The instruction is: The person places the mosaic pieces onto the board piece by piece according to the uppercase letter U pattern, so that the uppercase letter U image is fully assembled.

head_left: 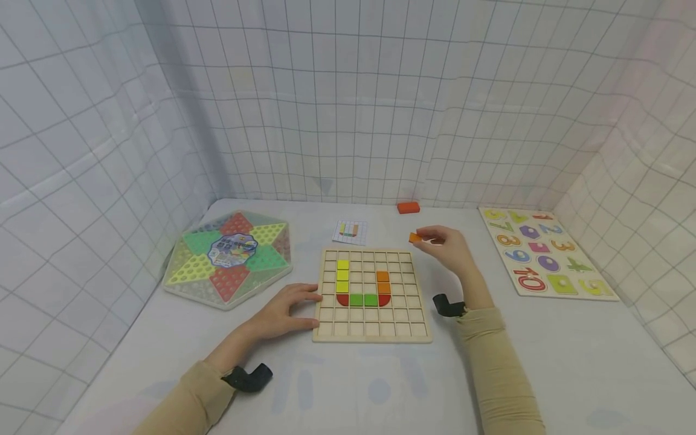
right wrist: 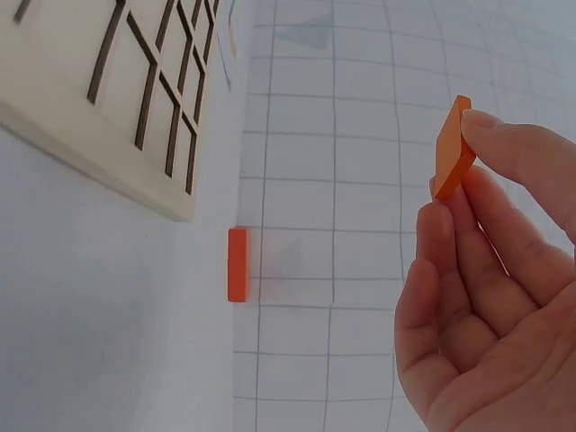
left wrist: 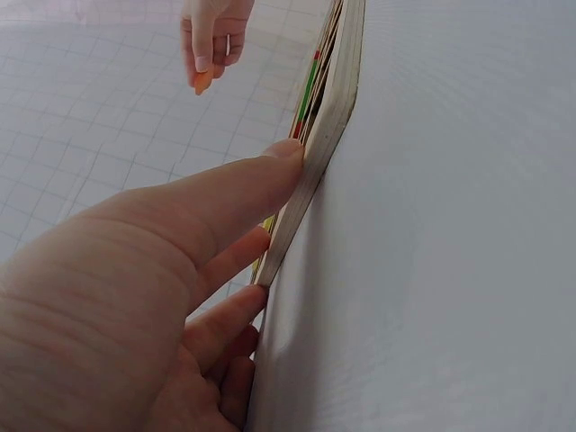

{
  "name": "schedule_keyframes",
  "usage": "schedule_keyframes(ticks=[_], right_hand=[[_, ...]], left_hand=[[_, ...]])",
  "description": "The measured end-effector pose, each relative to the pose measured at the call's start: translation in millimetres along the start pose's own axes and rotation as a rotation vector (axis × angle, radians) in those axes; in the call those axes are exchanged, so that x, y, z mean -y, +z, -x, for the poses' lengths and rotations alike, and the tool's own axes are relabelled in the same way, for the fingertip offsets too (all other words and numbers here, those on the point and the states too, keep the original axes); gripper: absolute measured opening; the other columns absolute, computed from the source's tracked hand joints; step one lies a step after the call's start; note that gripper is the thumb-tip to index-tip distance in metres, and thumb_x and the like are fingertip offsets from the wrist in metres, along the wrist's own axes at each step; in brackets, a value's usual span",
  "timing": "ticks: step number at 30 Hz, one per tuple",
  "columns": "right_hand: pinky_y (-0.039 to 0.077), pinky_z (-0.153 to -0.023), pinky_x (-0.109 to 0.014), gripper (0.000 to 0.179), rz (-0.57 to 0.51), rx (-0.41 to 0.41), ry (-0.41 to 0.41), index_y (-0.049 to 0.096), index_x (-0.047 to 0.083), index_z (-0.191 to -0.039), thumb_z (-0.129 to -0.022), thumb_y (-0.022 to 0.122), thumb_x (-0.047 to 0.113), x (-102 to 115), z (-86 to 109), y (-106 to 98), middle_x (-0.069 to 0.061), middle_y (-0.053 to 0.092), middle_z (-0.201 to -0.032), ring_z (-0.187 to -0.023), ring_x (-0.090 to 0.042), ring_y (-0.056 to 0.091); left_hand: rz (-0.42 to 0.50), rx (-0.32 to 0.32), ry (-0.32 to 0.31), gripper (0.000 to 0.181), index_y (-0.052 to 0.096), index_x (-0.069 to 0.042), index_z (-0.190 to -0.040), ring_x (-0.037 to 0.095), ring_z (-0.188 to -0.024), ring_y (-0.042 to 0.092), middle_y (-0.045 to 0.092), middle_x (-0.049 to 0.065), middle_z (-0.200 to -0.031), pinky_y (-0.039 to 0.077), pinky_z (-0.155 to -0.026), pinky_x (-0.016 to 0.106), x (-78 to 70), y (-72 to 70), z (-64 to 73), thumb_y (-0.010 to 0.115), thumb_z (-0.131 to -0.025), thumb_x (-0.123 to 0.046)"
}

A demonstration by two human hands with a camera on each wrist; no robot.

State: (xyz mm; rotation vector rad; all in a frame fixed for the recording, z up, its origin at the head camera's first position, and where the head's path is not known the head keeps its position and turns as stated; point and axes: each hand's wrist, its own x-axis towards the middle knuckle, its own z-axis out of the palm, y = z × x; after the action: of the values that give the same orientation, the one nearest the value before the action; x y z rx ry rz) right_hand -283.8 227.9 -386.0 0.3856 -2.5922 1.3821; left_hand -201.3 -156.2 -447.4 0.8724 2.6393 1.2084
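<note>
A wooden grid board (head_left: 402, 314) lies on the table. Set in it is a U shape: yellow squares (head_left: 342, 275) up the left, green squares (head_left: 363, 299) between two red rounded corner pieces along the bottom, orange squares (head_left: 383, 282) up the right. My left hand (head_left: 280, 313) rests its thumb and fingertips against the board's left edge, fingers loosely spread. Up beyond the board's far right corner, my right hand (head_left: 443, 244) pinches an orange square tile (right wrist: 454, 148) between thumb and fingers, raised off the table. A small card (head_left: 350, 232) printed with a U pattern lies behind the board.
A red-orange block (head_left: 408, 208) sits at the table's back, near the gridded wall cloth (head_left: 370, 121). On the left is a hexagonal Chinese checkers set (head_left: 231, 260) under a clear cover. A number puzzle board (head_left: 544, 254) lies at right.
</note>
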Motion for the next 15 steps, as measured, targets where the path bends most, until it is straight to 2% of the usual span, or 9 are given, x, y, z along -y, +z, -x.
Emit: schedule_keyframes(ticks=[10,15], right_hand=[[0.049,-0.086,-0.038,0.034,-0.035,0.054,-0.012,0.068,0.005,-0.109,-0.082,0.074,0.024,17.1,-3.4,18.2,-0.009,0.066,-0.109,-0.098,-0.024,0.06],[0.05,-0.084,-0.037,0.033,-0.024,0.087,-0.023,0.068,0.005,-0.108,-0.082,0.075,0.023,18.7,-5.9,27.9,-0.009,0.066,-0.107,-0.094,-0.023,0.061]], left_hand=[[-0.001,-0.001,-0.009,0.05,0.061,-0.013,-0.123,0.034,-0.132,0.031,0.043,0.011,-0.141,0.025,-0.105,0.055,0.1,-0.2,-0.3,0.073,-0.081,-0.036],[0.0,-0.003,-0.004,0.049,0.061,-0.013,-0.123,0.034,-0.132,0.031,0.044,0.011,-0.141,0.026,-0.105,0.055,1.6,0.8,-0.4,0.073,-0.081,-0.037]])
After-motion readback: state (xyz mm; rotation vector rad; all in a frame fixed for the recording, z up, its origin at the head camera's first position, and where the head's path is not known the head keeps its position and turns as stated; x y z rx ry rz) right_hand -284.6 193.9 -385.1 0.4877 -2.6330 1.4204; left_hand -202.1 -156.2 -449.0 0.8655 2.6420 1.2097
